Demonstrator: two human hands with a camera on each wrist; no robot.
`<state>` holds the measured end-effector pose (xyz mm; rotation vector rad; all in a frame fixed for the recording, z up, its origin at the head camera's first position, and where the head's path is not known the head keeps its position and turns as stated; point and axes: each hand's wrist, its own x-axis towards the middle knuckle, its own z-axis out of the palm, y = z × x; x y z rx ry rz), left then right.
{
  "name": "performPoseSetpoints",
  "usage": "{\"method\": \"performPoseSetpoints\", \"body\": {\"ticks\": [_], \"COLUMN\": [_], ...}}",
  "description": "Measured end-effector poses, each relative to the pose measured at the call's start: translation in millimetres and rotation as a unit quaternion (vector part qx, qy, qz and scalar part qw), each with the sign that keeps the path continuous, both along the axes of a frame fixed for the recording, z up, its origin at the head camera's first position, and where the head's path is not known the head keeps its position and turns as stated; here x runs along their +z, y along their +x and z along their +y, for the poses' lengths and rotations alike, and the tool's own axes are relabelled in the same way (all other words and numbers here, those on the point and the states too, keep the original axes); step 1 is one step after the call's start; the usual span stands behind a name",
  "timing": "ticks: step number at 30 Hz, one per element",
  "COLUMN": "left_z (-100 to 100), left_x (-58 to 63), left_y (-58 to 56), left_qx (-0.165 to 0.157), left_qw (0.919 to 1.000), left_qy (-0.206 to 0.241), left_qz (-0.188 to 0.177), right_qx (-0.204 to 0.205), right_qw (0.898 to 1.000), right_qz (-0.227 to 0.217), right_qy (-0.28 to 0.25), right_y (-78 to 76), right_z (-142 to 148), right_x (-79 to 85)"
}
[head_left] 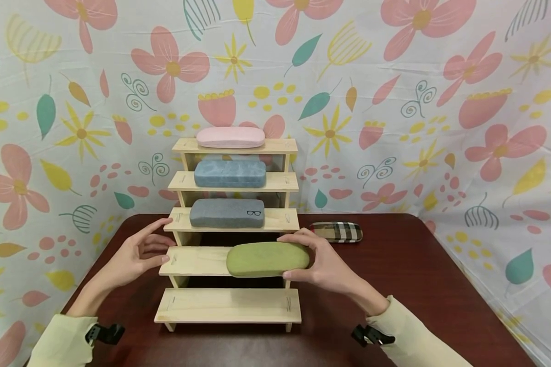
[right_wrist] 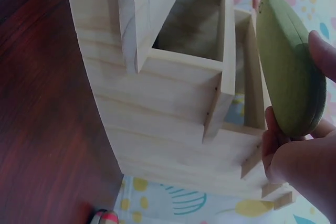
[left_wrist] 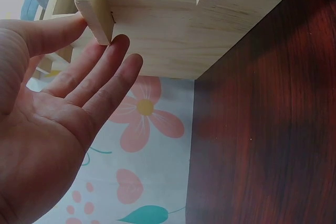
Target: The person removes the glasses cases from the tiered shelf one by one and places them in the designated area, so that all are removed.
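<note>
A green glasses case [head_left: 267, 259] is in my right hand [head_left: 319, 262], thumb and fingers pinching its right end. It overlaps the second step from the bottom of a stepped wooden display shelf [head_left: 194, 261]; the right wrist view shows the case [right_wrist: 287, 66] in front of the step edges. My left hand [head_left: 140, 253] is at the shelf's left side with fingers spread, fingertips right at the step ends. From the left wrist, the thumb and fingers of that hand [left_wrist: 63, 98] meet the end of one board [left_wrist: 94, 11].
Higher steps hold a grey case [head_left: 227, 213] with a glasses print, a blue case [head_left: 230, 174] and a pink case [head_left: 231, 137]. Behind the shelf's right side, a plaid case [head_left: 337, 232] lies on the dark red table [head_left: 395, 275]. A flowered cloth [head_left: 275, 66] hangs behind.
</note>
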<state>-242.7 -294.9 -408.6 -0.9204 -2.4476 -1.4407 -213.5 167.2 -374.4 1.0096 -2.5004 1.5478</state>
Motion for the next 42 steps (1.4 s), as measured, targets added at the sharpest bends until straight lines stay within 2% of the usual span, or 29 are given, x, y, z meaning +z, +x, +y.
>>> {"method": "performPoseSetpoints", "body": {"ticks": [13, 21, 28, 35, 42], "left_z": [-0.3, 0.2, -0.8, -1.5, -1.0], "left_x": [0.9, 0.0, 0.2, 0.3, 0.2], "left_y": [0.3, -1.0, -0.3, -1.2, 0.3], "left_qx": [-0.001, -0.005, -0.002, 0.001, 0.003], "left_qw": [1.0, 1.0, 1.0, 1.0, 1.0], "left_qy": [0.001, 0.002, 0.002, -0.002, -0.002], "left_qz": [-0.007, -0.006, -0.005, -0.006, -0.007], "right_qx": [-0.016, -0.041, -0.039, -0.066, -0.073], "right_qw": [1.0, 0.998, 0.998, 0.995, 0.993], "right_qz": [0.017, 0.038, 0.038, 0.067, 0.084], "right_qy": [0.013, 0.038, 0.024, 0.022, 0.03], "right_y": [6.3, 9.6, 9.5, 11.3, 10.1], "right_z": [33.0, 55.0, 77.0, 95.6, 118.4], "right_x": [15.9, 24.0, 30.8, 36.9, 38.0]}}
